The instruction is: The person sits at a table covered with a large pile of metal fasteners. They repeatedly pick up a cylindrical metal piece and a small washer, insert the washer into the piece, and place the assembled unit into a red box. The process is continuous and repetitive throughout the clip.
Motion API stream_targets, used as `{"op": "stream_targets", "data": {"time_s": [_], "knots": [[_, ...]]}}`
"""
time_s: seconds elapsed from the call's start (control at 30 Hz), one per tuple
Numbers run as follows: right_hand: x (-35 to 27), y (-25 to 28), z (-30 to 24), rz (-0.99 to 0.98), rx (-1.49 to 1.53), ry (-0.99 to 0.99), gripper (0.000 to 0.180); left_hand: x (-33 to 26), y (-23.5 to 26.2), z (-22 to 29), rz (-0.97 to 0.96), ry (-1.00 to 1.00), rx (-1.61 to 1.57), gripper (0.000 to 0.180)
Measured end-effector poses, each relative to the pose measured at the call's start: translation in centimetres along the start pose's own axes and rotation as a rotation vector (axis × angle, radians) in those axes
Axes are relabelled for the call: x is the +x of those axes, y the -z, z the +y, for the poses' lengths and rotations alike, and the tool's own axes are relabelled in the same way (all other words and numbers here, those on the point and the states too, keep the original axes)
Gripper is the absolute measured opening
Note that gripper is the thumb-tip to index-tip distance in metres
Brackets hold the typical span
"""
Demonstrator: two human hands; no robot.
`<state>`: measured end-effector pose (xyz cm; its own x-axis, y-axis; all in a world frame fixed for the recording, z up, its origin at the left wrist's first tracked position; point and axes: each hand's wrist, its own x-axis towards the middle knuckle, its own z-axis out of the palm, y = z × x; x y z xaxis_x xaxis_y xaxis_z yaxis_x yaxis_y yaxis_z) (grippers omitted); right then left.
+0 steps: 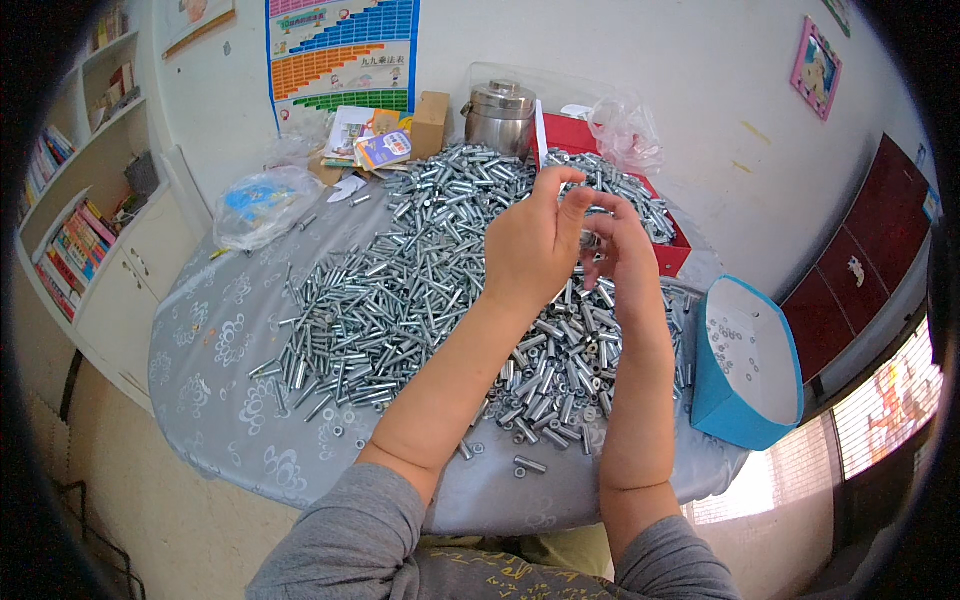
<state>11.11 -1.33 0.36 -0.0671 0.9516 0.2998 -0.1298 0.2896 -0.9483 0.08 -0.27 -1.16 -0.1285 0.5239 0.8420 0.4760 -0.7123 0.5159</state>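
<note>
Above a big heap of silvery metal bolts and sleeves [375, 310], both of my hands are raised close together. My left hand [528, 240] shows its back, with thumb and fingers bent inward and closed. Facing it, my right hand [625, 245] has its fingers curled toward the left one. A bit of shiny metal shows in the gap between them; whether it is held or part of the heap behind, I cannot tell. Short sleeves with nuts [560, 375] lie under my forearms, and a loose sleeve [530, 464] rests near the table's front edge.
At the right stands a blue box [745, 430] with small rings inside. Behind the heap are a red box [672, 258] of metal parts, a steel pot [500, 120], a cardboard box [430, 125] and booklets [383, 150]. A plastic bag [265, 205] lies far left on the grey tablecloth [215, 410].
</note>
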Motion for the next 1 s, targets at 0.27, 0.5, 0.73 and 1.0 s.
{"op": "stream_targets", "data": {"time_s": [0.27, 0.5, 0.73, 1.0], "knots": [[0.1, -0.8, 0.4, 0.044, 0.018, 0.075, 0.029, 0.1, -0.1, -0.1, 0.004, 0.046, 0.019, 0.038], [0.4, 0.3, 0.5, -0.053, 0.004, -0.059, 0.027, 0.2, -0.1, -0.1, 0.035, 0.080, -0.012, 0.043], [0.5, -0.6, 0.9, 0.074, 0.081, 0.102, 0.025, 0.4, 0.1, -0.5, 0.036, 0.076, 0.049, 0.037], [0.7, 0.5, 1.0, -0.013, 0.036, -0.052, 0.026, 0.2, -0.2, -0.2, 0.000, 0.123, 0.002, 0.044]]}}
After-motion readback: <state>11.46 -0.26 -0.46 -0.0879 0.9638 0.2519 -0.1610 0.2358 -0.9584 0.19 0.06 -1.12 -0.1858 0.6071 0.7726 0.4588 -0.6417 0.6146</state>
